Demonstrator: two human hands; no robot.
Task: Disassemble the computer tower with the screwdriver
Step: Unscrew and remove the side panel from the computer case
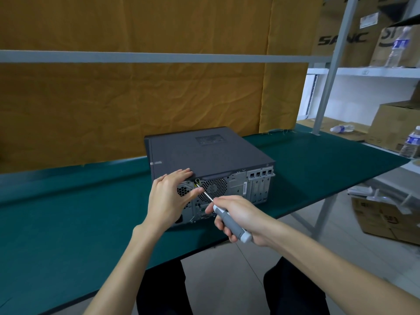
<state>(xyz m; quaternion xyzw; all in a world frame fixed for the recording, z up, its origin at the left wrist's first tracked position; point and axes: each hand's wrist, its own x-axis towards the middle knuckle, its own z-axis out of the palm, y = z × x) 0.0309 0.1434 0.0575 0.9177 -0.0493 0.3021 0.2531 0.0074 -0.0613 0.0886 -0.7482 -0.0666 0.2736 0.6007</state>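
A dark grey computer tower [204, 153] lies on its side on the green table [68, 212], its rear panel with fan grille and ports facing me. My left hand [169, 196] rests on the tower's rear top edge, fingers straight over the lid and thumb against the rear panel. My right hand [238, 218] grips the grey and white handle of a screwdriver [229, 221]. Its thin metal shaft runs up and left, and the tip sits on a screw at the top of the rear panel, just beside my left thumb.
Yellow-brown cloth hangs behind the table, crossed by a grey rail. Metal shelving [363, 71] at right holds cardboard boxes and water bottles [411, 142]. More boxes [386, 219] stand on the floor right of the table. My knees are below the table's front edge.
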